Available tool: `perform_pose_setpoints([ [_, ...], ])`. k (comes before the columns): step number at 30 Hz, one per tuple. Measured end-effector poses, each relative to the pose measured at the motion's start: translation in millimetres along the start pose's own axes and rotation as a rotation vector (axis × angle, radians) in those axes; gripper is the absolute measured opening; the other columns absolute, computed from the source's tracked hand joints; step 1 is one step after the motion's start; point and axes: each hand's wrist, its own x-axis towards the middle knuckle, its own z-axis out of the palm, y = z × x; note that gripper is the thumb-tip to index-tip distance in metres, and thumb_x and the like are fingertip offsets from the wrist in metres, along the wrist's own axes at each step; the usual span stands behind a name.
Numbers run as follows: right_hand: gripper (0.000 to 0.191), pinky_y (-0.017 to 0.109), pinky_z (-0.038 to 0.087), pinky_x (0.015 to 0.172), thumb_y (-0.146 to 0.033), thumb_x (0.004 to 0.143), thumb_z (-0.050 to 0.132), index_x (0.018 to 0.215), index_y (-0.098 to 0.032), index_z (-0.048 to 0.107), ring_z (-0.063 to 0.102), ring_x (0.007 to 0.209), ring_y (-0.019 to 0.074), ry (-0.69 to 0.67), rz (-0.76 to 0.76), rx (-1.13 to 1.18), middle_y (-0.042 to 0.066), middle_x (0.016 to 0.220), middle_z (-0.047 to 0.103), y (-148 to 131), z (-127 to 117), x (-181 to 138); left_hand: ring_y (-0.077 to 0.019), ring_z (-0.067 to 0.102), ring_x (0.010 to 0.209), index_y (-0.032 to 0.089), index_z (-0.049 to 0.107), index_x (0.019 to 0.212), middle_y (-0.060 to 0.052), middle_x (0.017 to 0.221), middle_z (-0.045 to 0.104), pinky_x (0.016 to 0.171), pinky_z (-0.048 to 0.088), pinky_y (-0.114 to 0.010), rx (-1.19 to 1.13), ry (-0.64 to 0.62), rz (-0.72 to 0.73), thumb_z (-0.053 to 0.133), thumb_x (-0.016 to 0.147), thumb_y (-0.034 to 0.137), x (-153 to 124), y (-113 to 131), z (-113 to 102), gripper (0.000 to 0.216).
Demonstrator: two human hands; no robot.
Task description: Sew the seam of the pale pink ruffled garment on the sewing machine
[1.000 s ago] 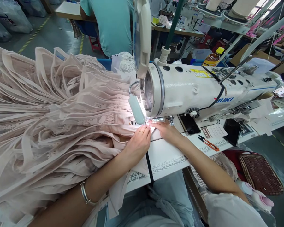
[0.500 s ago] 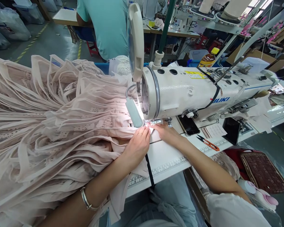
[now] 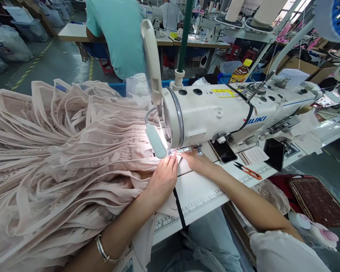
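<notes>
A white sewing machine [image 3: 204, 113] stands in front of me, its needle area lit by a small lamp [image 3: 156, 141]. My left hand [image 3: 163, 176], a ring on one finger, has its fingers pressed together on the pale pink fabric [image 3: 143, 163] just before the needle. From the other side my right hand [image 3: 197, 161] reaches under the machine head, its fingertips closed at the fabric edge beside the presser foot and partly hidden. A big heap of sheer, lace-trimmed pink pieces [image 3: 73, 151] spreads to the left, and part of it hangs over the table's front edge.
On the table [image 3: 197, 192] to the right lie a phone [image 3: 223, 151], orange thread snips [image 3: 248, 170], a paper slip [image 3: 253, 155] and a dark tablet-like device [image 3: 274, 155]. A bottle [image 3: 240, 71] stands behind the machine. A person in a green shirt [image 3: 117, 37] sits beyond.
The whole view has shifted slightly, with the machine and background sitting lower and further left. Both hands stay at the needle area on the fabric, almost unmoved.
</notes>
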Motion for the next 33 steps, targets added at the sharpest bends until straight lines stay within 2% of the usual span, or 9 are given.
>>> perform_pose_setpoints([
  [2, 0.046, 0.038, 0.050, 0.100, -0.017, 0.099, 0.037, 0.134, -0.031, 0.063, 0.055, 0.121, 0.0251, -0.005, 0.000, -0.002, 0.005, 0.128, 0.066, -1, 0, 1, -0.0312, 0.063, 0.118, -0.005, 0.057, 0.128, -0.026, 0.124, 0.067, 0.100, 0.051, -0.047, 0.014, 0.003, 0.011, 0.035, 0.095, 0.002, 0, -1, 0, 0.041],
  [6, 0.046, 0.040, 0.050, 0.099, -0.015, 0.099, 0.038, 0.135, -0.031, 0.062, 0.058, 0.116, 0.0251, -0.033, 0.004, 0.007, 0.005, 0.120, 0.068, 0, 2, 2, -0.0306, 0.061, 0.123, -0.003, 0.057, 0.132, -0.025, 0.129, 0.066, 0.103, 0.049, -0.047, 0.025, -0.026, 0.000, 0.033, 0.095, 0.001, -2, -1, -2, 0.044],
  [11, 0.046, 0.038, 0.049, 0.097, -0.014, 0.098, 0.039, 0.136, -0.028, 0.061, 0.061, 0.108, 0.0255, -0.031, 0.011, -0.057, 0.007, 0.117, 0.069, -6, 0, 2, -0.0315, 0.062, 0.119, -0.002, 0.059, 0.130, -0.023, 0.129, 0.066, 0.101, 0.047, -0.046, 0.120, -0.011, 0.060, 0.035, 0.094, 0.001, 1, -3, -15, 0.043],
  [14, 0.046, 0.035, 0.049, 0.094, -0.006, 0.092, 0.040, 0.125, -0.024, 0.066, 0.063, 0.101, 0.0236, 0.005, 0.000, -0.083, 0.007, 0.111, 0.071, -10, 0, 0, -0.0271, 0.067, 0.097, 0.005, 0.067, 0.112, -0.016, 0.106, 0.073, 0.093, 0.049, -0.043, 0.127, -0.049, 0.066, 0.037, 0.094, 0.002, 4, -14, -25, 0.035],
  [17, 0.043, 0.032, 0.050, 0.086, -0.002, 0.087, 0.042, 0.113, -0.022, 0.071, 0.064, 0.098, 0.0216, 0.039, -0.073, -0.055, 0.007, 0.110, 0.071, -8, 5, -4, -0.0235, 0.065, 0.079, 0.012, 0.068, 0.092, -0.010, 0.085, 0.071, 0.089, 0.049, -0.040, 0.050, -0.081, 0.044, 0.040, 0.094, 0.002, 4, -34, -32, 0.030],
  [21, 0.045, 0.029, 0.050, 0.080, -0.003, 0.088, 0.044, 0.116, -0.025, 0.071, 0.063, 0.102, 0.0197, 0.070, -0.143, 0.012, 0.005, 0.118, 0.068, -5, 9, -10, -0.0239, 0.065, 0.090, 0.013, 0.066, 0.108, -0.010, 0.094, 0.071, 0.092, 0.047, -0.040, -0.117, -0.057, 0.043, 0.039, 0.092, 0.000, 1, -49, -30, 0.035],
  [25, 0.049, 0.030, 0.051, 0.079, -0.004, 0.088, 0.043, 0.122, -0.027, 0.069, 0.062, 0.105, 0.0208, 0.027, -0.113, -0.007, 0.005, 0.127, 0.066, -8, 7, -10, -0.0258, 0.064, 0.100, 0.013, 0.065, 0.117, -0.012, 0.102, 0.071, 0.098, 0.043, -0.044, -0.097, -0.074, 0.036, 0.039, 0.090, 0.001, -3, -45, -31, 0.040],
  [28, 0.056, 0.031, 0.053, 0.080, -0.003, 0.086, 0.040, 0.128, -0.028, 0.067, 0.062, 0.111, 0.0214, 0.022, -0.093, -0.033, 0.004, 0.132, 0.065, -6, 5, -7, -0.0269, 0.064, 0.097, 0.011, 0.067, 0.112, -0.014, 0.102, 0.070, 0.099, 0.042, -0.046, 0.027, -0.075, 0.052, 0.040, 0.093, 0.003, -2, -42, -34, 0.034],
  [33, 0.062, 0.038, 0.055, 0.093, 0.001, 0.082, 0.037, 0.129, -0.026, 0.067, 0.063, 0.117, 0.0225, 0.102, -0.162, -0.036, 0.004, 0.130, 0.068, 9, 8, -20, -0.0209, 0.062, 0.087, 0.012, 0.067, 0.095, -0.010, 0.093, 0.067, 0.085, 0.045, -0.035, 0.025, -0.097, 0.127, 0.042, 0.096, 0.004, 8, -42, -25, 0.027],
])
